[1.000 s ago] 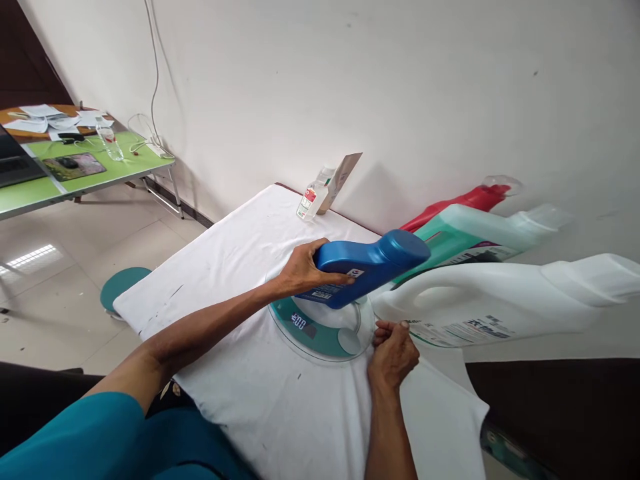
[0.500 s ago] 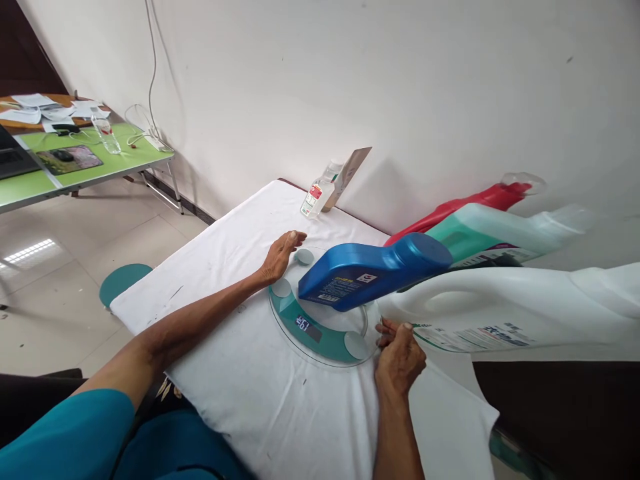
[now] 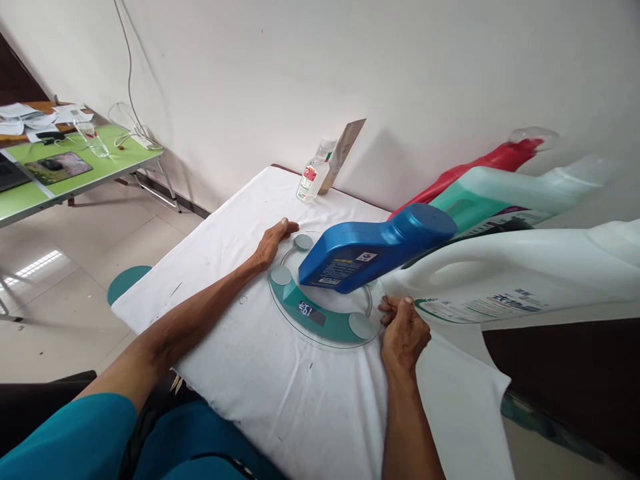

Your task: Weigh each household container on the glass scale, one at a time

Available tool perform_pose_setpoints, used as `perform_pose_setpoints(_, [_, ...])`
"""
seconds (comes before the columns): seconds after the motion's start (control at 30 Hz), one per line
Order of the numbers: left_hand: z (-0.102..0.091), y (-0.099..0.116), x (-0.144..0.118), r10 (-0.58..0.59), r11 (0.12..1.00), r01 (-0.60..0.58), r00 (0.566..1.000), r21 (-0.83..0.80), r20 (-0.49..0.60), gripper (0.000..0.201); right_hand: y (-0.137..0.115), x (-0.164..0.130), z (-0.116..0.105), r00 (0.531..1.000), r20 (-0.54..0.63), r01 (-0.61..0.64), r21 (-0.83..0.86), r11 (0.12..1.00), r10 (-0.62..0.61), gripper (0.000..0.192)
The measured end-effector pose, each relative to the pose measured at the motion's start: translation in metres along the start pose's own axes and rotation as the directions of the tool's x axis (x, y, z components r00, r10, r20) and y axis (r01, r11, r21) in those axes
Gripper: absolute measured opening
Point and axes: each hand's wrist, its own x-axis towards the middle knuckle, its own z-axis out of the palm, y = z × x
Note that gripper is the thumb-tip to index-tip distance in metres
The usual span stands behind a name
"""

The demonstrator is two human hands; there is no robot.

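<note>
A round glass scale with a teal band and lit display digits lies on the white cloth. Standing on it is a blue plastic bottle with a label facing me. My left hand is at the scale's far left rim, fingers stretched out and thumb on top, with no object in it. At the right rim is my right hand, its fingers curled against the glass edge with the thumb above. The undersides of both hands' fingers are hidden.
Right of the scale stand a large white jug, a green bottle and a red bottle. A small clear bottle and a brown card stand at the back. A green table is at far left.
The whole view has shifted slightly, with the table scene sitting higher. Both hands stay at the scale's rims, and the blue bottle remains on it.
</note>
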Motion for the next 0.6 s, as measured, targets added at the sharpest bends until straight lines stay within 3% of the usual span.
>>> perform_pose_setpoints(0.6, [0.0037,0.0029,-0.0003,-0.006,0.998,0.007,1.0,0.056,-0.012,0.074,0.0021,-0.0018,-0.0001,1.0,0.002,-0.02,-0.008,1.0,0.02,0.075])
